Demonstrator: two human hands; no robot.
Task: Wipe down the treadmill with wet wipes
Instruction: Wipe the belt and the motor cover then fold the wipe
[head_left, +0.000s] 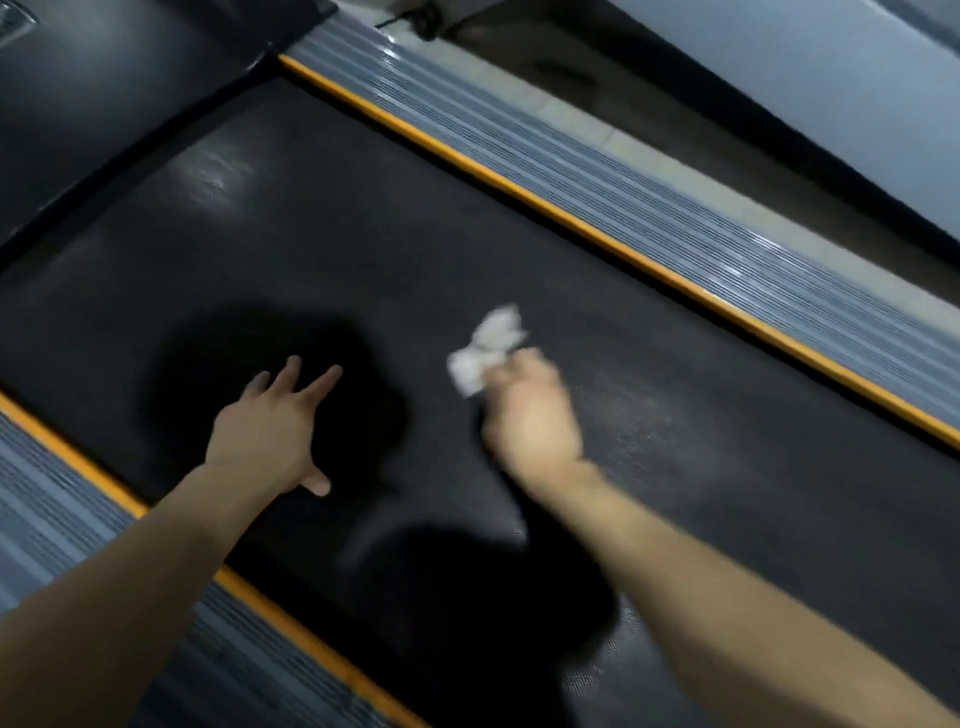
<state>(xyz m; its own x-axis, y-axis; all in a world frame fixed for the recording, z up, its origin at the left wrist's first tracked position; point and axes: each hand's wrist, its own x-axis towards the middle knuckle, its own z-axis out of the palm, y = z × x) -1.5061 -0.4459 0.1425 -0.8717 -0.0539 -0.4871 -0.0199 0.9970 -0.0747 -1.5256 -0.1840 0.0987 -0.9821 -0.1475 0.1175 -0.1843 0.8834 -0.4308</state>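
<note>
The treadmill's black running belt (363, 234) fills the middle of the view, running from lower right to upper left. My right hand (530, 410) grips a crumpled white wet wipe (488, 348) against the belt; the hand is blurred by motion. My left hand (275, 426) rests on the belt to the left, its fingers spread and straight, holding nothing. Dark shadows lie under and around both arms.
Ribbed grey side rails with orange edge strips border the belt: the right side rail (649, 208) and the left side rail (62, 519). The dark motor cover (104, 93) rises at the upper left. A pale floor and wall (831, 104) lie beyond the right rail.
</note>
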